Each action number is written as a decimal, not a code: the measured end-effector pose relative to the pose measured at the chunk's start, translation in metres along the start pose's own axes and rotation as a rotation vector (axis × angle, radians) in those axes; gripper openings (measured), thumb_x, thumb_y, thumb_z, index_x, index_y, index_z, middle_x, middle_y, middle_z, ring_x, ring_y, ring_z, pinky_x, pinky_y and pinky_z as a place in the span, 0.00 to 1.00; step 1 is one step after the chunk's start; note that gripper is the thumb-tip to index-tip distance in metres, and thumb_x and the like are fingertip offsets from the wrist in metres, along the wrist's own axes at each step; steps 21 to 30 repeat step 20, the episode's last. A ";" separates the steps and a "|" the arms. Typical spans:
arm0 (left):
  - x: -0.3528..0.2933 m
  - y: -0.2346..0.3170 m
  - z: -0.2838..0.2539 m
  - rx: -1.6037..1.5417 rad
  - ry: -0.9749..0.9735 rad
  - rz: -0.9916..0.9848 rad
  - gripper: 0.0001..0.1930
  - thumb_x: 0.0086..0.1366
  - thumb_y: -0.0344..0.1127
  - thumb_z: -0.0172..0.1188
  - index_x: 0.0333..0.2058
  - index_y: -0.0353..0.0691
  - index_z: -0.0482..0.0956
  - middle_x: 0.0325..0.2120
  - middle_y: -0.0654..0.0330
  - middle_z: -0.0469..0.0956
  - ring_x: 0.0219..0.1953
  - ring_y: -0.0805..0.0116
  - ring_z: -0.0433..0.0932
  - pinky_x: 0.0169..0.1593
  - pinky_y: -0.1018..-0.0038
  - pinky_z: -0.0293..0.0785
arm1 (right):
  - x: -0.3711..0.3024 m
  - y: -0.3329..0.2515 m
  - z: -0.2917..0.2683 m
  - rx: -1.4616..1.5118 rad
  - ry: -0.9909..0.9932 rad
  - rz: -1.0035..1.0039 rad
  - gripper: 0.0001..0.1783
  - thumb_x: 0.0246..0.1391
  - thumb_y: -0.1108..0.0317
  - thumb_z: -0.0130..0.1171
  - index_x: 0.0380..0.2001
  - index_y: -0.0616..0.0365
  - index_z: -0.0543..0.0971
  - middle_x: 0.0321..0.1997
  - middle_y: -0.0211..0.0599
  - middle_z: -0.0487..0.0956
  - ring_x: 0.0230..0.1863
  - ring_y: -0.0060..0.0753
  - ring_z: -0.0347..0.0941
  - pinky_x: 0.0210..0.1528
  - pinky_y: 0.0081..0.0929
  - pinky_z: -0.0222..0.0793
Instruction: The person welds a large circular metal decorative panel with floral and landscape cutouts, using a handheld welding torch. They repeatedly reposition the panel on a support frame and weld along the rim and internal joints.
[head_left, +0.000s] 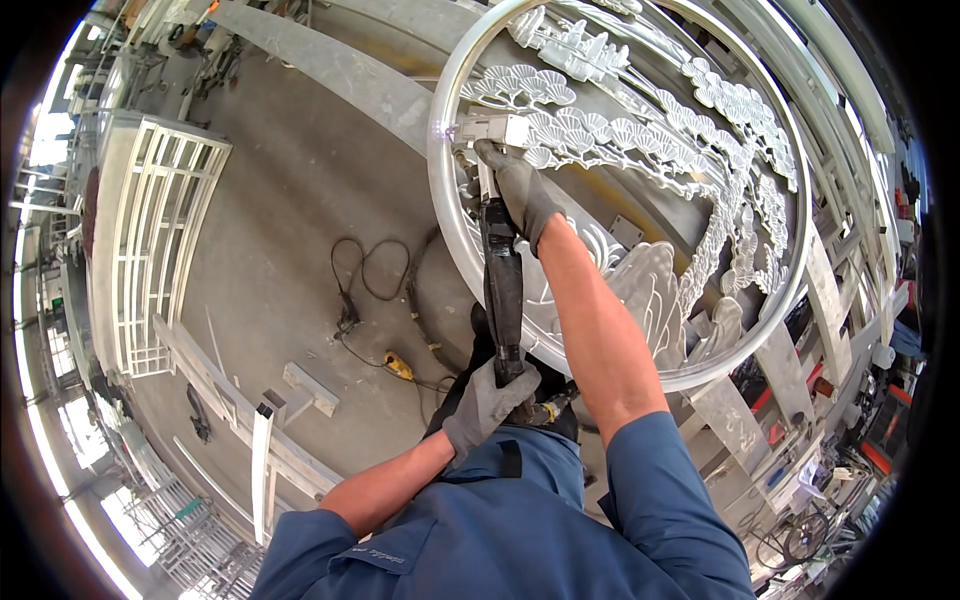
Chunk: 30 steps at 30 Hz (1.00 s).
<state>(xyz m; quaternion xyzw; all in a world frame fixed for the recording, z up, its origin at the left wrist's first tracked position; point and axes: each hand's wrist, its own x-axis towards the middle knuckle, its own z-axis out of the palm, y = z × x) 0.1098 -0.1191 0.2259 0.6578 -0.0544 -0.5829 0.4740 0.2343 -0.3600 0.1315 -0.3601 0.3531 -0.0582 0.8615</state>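
A long black-wrapped handheld power tool runs lengthwise in front of me, its metal front end against the left side of a large silver metal ring. My left hand, in a grey glove, is closed around its rear end near my waist. Also gloved, my right hand is wrapped about the front end, fingers partly hidden, beside a small silver metal block. A faint purplish glint shows where block and ring meet. Inside the ring lies silver openwork of a tree with fan-shaped foliage.
Flat metal beams lie beneath the ring. On the floor are a yellow-bodied tool and looping black cables. White railing panels stand at left, near metal bars. Long profiles fill the right side.
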 end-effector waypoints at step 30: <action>-0.002 -0.005 -0.001 -0.005 -0.018 -0.033 0.22 0.66 0.50 0.65 0.44 0.35 0.77 0.28 0.58 0.82 0.30 0.71 0.81 0.36 0.73 0.76 | -0.005 0.000 -0.002 0.019 -0.053 0.015 0.17 0.66 0.52 0.58 0.46 0.54 0.75 0.29 0.33 0.77 0.25 0.30 0.76 0.25 0.32 0.78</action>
